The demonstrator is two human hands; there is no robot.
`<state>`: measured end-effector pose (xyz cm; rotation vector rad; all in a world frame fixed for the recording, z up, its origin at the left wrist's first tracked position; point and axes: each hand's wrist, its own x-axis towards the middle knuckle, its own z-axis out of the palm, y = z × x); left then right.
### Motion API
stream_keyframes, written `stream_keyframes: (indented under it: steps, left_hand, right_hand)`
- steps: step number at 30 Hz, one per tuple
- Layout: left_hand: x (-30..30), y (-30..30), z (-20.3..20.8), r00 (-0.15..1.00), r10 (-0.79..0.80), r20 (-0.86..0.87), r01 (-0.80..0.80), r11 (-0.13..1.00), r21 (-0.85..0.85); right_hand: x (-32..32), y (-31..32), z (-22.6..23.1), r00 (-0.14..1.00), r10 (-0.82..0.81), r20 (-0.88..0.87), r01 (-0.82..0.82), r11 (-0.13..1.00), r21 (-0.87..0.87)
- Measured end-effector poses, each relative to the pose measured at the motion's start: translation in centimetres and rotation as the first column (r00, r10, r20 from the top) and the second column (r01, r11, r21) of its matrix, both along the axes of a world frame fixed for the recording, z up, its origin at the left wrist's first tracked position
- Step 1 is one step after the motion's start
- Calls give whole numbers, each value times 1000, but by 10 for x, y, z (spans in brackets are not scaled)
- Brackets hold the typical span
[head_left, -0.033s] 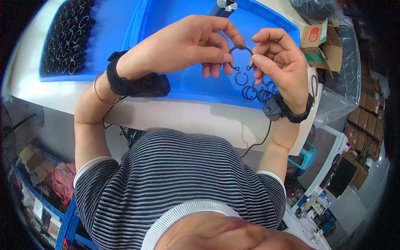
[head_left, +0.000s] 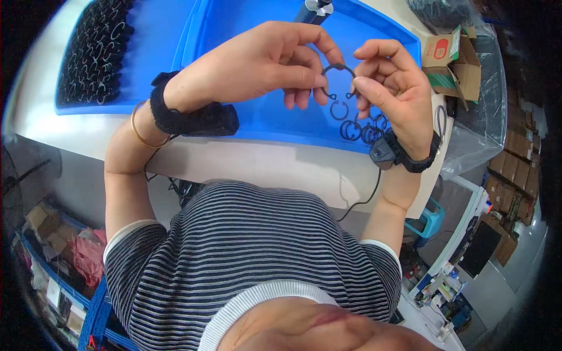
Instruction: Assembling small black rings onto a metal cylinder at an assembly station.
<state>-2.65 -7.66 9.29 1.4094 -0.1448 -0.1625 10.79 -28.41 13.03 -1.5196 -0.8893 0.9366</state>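
A dark open retaining ring [head_left: 348,68] with small eyelets at its ends is held up between both hands, over a blue tray [head_left: 281,127]. My left hand [head_left: 257,67] pinches its left side and top with thumb and index finger. On the opposite side, my right hand [head_left: 401,90] grips it near the thumb tip, fingers curled. Below the held ring, a single loose retaining ring [head_left: 339,110] lies in the tray. Several more rings [head_left: 351,130] form a small cluster beside my right wrist, partly hidden by that hand.
To the left, another blue tray [head_left: 149,52] carries a dense mass of dark rings [head_left: 96,55]. A metal cylinder [head_left: 315,10] stands at the far side. An opened cardboard box [head_left: 465,67] and clear plastic sheeting [head_left: 483,120] are at the right. A black cable [head_left: 369,199] hangs from my right wrist.
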Motion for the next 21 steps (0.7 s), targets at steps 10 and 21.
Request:
stream_keyframes:
  steps: [10,21]
  left_hand:
    - [-6,-4,7,984,98,148,-139,942,306]
    - [-9,-7,16,972,122,198,-200,873,445]
  right_hand:
    - [0,3,-4,998,-33,62,33,999,-12]
    - [-4,1,-4,998,-43,47,43,999,7]
